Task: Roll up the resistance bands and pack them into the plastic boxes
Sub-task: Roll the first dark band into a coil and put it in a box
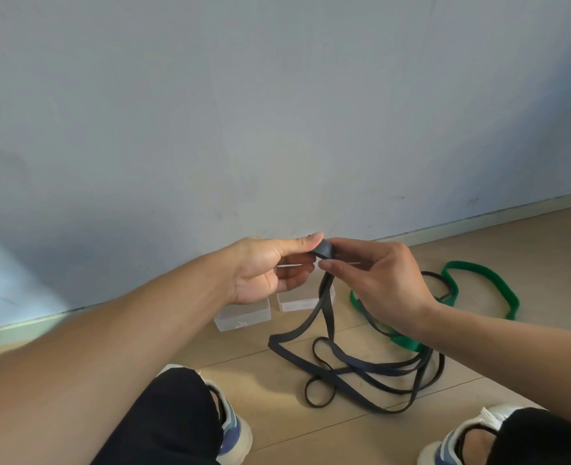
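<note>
My left hand (270,268) and my right hand (374,280) meet in mid-air and pinch the folded end of a black resistance band (324,249) between thumbs and fingers. The rest of that black band (354,365) hangs down and lies in loose loops on the wooden floor. A green resistance band (478,268) lies on the floor to the right, partly behind my right wrist. Two small plastic boxes (244,317) (294,302) stand by the wall below my hands, partly hidden by them.
A grey wall (277,112) with a pale skirting board (478,219) runs close behind the boxes. My two feet in light sneakers (233,431) (458,437) and dark trouser legs rest on the wooden floor at the bottom edge.
</note>
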